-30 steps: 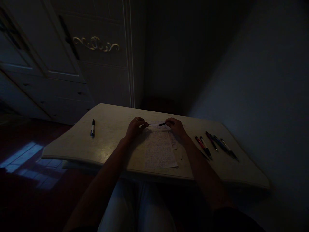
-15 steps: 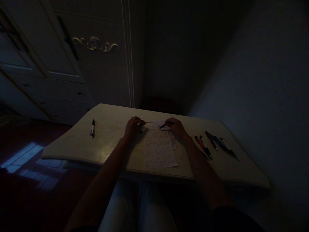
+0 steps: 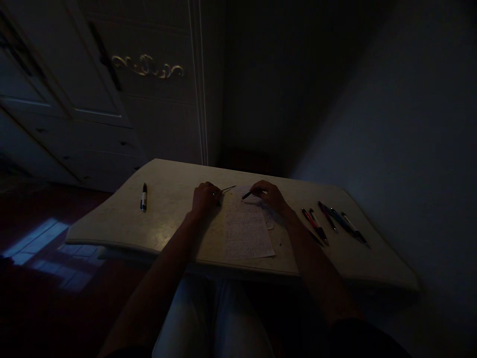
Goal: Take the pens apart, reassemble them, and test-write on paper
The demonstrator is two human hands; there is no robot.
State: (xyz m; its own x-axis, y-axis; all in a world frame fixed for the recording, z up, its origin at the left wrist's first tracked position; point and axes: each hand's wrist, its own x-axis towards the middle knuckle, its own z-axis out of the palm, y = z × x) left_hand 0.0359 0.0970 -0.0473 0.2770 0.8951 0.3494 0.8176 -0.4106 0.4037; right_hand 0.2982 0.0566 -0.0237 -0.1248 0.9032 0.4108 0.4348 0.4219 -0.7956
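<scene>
A dark pen barrel [image 3: 246, 195] is over the far end of the writing-covered sheets [image 3: 248, 233], pinched in the right hand's [image 3: 271, 196] fingertips; the left hand's [image 3: 205, 197] fingers grip a thin, refill-like rod [image 3: 228, 188]. Such slim parts call for light pinches, low over the table [image 3: 167, 199], away from the loose pens [image 3: 341, 220].

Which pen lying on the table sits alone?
The black-and-white pen at the left side of the table; the other loose pens cluster at right.

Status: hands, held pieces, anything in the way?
Left hand: thin rod. Right hand: dark piece, above written sheets. Pieces apart. Loose pens off right, not between.
</scene>
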